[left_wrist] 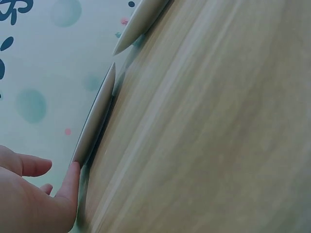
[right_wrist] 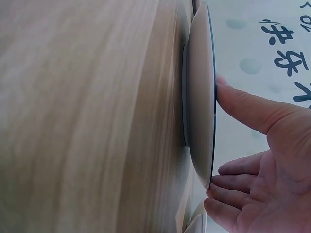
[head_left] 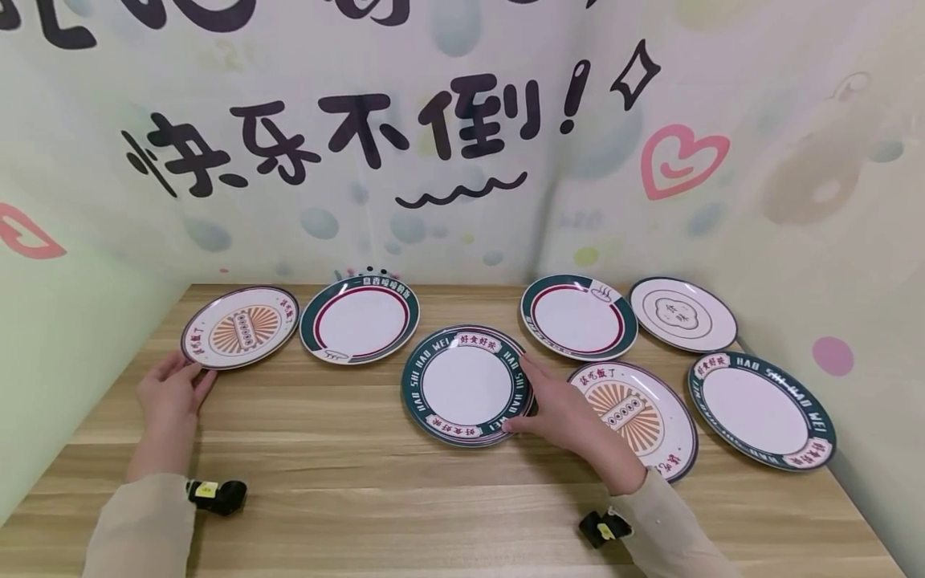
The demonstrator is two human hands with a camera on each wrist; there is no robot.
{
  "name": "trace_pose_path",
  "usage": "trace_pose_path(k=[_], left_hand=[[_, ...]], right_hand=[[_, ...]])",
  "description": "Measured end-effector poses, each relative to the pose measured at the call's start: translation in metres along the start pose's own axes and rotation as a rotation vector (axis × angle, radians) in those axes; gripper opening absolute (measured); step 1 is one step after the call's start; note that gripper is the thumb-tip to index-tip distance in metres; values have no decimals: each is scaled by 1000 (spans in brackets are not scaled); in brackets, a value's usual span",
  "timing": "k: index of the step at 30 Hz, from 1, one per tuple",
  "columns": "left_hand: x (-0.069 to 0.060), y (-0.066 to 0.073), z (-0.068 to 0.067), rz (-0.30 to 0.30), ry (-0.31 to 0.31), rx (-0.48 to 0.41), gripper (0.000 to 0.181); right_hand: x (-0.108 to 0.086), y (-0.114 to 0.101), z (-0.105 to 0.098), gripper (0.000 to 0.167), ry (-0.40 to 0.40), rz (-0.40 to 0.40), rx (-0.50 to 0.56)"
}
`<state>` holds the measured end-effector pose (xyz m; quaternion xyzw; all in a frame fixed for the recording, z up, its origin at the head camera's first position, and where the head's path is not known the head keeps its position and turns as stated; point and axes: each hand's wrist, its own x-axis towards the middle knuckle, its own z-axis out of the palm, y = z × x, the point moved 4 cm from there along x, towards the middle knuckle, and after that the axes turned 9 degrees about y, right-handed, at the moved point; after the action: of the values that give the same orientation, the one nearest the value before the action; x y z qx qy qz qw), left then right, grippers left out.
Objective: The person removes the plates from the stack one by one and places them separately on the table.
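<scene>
My left hand (head_left: 169,389) is at the near edge of a white plate with an orange sunburst (head_left: 246,329) at the back left. In the left wrist view, the thumb (left_wrist: 72,182) touches that plate's rim (left_wrist: 95,121), while the other fingers are loosely bent beside it. My right hand (head_left: 560,405) is at the right rim of a green-rimmed plate (head_left: 466,385) near the middle. The right wrist view shows the thumb (right_wrist: 248,109) on that plate's rim and the fingertips by its edge (right_wrist: 200,97). This plate lies flat on the table.
A green-rimmed plate with a red ring (head_left: 360,319) stands at the back, its twin (head_left: 578,317) farther right. Another sunburst plate (head_left: 675,433) lies partly behind my right forearm. A white plate (head_left: 682,313) and an oval green-rimmed plate (head_left: 759,409) occupy the wooden table's (head_left: 347,498) right side.
</scene>
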<state>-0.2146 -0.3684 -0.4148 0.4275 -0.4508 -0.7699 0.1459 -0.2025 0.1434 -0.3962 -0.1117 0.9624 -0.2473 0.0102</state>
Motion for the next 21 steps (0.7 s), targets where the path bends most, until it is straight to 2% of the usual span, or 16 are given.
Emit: trace_pose_path(k=[9,14,21], left_hand=[[-3,4,-8,-18,-17,-87,74],[-8,4,-8,-15,-33,-111,75],[-13,3,-4,-3,-105,-102,81]], right_hand=[[0,-1,-1,103,4,-21,-10],[-1,-1,-2,103,3,-18,-10],[-1,-1,-2,103,1,-16,-4]])
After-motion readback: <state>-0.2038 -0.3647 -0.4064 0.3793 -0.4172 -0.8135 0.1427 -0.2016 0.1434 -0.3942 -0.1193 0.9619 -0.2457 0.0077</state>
